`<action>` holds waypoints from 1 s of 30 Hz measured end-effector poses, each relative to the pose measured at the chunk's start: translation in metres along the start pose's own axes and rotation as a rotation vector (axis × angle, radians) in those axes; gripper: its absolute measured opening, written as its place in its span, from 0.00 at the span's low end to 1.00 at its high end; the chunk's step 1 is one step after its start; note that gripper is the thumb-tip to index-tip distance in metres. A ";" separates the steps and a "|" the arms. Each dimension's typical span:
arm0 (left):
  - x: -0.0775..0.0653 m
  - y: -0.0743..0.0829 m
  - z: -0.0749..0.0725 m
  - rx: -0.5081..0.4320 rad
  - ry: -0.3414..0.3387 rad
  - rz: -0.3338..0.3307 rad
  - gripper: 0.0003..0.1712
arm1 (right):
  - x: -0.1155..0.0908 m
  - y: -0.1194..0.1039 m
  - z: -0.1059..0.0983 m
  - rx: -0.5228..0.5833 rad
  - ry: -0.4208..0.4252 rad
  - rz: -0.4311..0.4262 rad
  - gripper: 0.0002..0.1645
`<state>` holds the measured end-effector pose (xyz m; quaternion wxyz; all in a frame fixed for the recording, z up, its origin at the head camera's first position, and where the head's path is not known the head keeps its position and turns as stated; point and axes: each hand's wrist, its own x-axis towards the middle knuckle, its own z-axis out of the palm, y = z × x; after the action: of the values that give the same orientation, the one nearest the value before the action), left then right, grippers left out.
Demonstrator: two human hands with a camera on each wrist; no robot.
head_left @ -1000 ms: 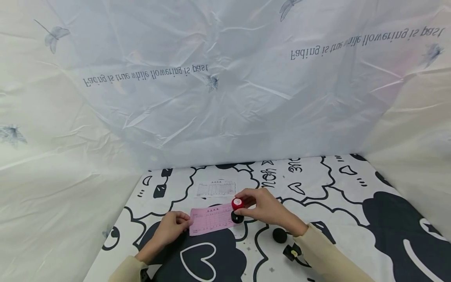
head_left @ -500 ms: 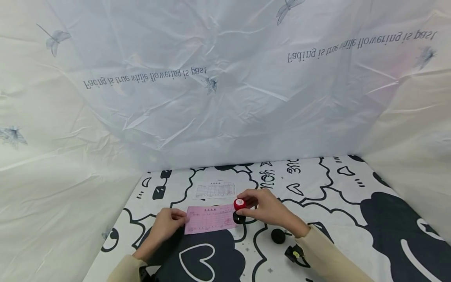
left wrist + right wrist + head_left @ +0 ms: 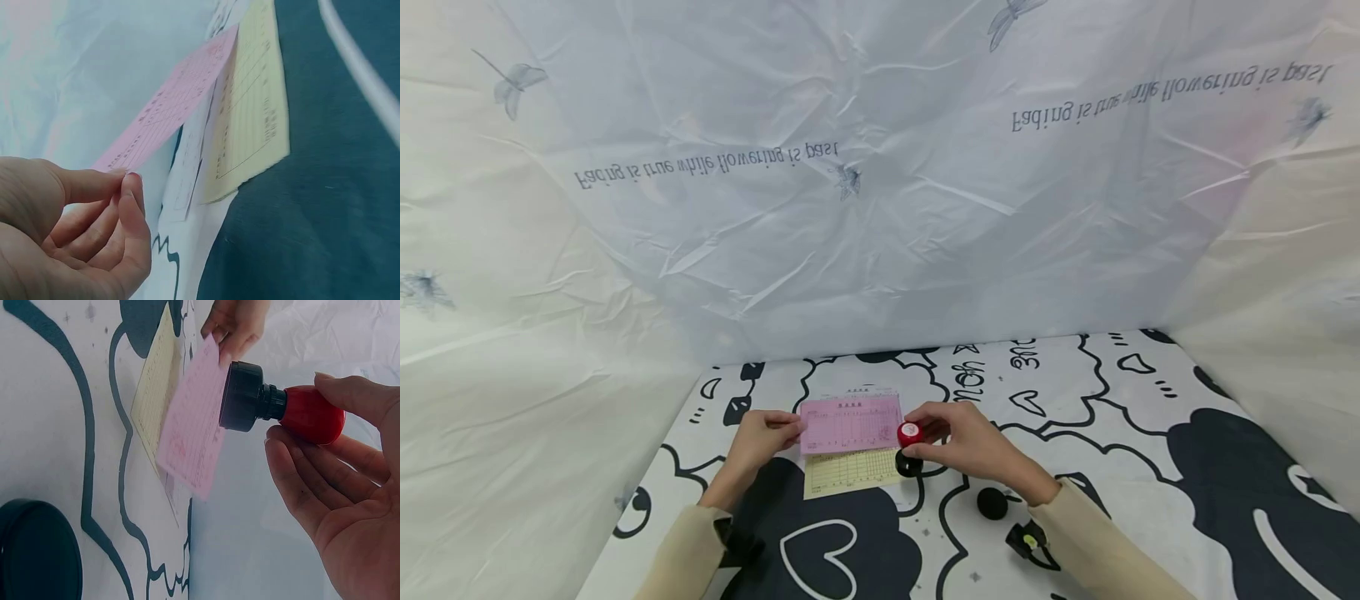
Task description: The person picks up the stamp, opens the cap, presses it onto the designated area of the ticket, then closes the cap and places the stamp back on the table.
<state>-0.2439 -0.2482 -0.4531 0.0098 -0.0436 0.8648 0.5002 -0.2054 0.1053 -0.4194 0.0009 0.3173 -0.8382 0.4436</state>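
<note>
My left hand [image 3: 756, 446] pinches the left edge of a pink printed form slip [image 3: 850, 425] between thumb and fingertips. In the left wrist view the pink slip [image 3: 178, 94] slants up off the table. A yellow form slip [image 3: 850, 473] lies on the cloth nearer me, its upper part covered by the pink one. Behind, the pink slip overlaps most of a white form slip [image 3: 868, 390]. My right hand [image 3: 966, 437] holds a round stamp [image 3: 312, 415] by its red knob; its black base faces the papers, held clear of them, and the pink slip bears a faint red mark.
A round black lid [image 3: 992, 502] and a small black object with a yellow spot [image 3: 1028, 542] lie near my right forearm. Black-and-white patterned cloth [image 3: 1120, 467] covers the table. Crinkled white sheeting [image 3: 880, 250] rises at the back and both sides.
My left hand has raised the pink slip and carried it away from me toward the white slip, uncovering the yellow slip beneath. The right hand with the stamp has stayed nearly still.
</note>
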 end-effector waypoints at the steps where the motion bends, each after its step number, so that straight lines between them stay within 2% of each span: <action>1: 0.004 0.000 0.001 -0.004 -0.001 -0.011 0.12 | 0.000 0.001 0.000 0.000 0.000 0.000 0.18; 4: 0.018 -0.002 0.004 -0.002 -0.004 -0.029 0.13 | -0.001 0.002 0.002 -0.003 0.002 0.006 0.18; 11: 0.050 -0.005 0.013 0.062 0.035 -0.058 0.13 | -0.004 0.002 0.003 -0.004 0.001 0.001 0.19; 16: 0.064 -0.004 0.017 0.126 0.044 -0.047 0.11 | -0.004 0.002 0.002 -0.008 0.001 -0.002 0.19; 20: 0.066 -0.003 0.019 0.190 0.063 -0.020 0.11 | -0.005 0.002 0.002 -0.011 -0.001 0.000 0.20; 24: 0.060 -0.005 0.019 0.301 0.110 0.040 0.15 | -0.004 0.003 0.004 -0.012 -0.007 0.005 0.20; 27: 0.051 -0.005 0.018 0.377 0.118 0.128 0.16 | -0.002 0.004 0.005 -0.009 -0.010 0.010 0.19; 30: 0.040 -0.005 0.017 0.435 0.091 0.241 0.13 | 0.000 0.006 0.005 -0.007 -0.012 0.009 0.19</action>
<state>-0.2840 -0.2385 -0.4680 -0.0798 0.0403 0.9505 0.2975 -0.2067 0.1039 -0.4269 -0.0049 0.3161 -0.8412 0.4387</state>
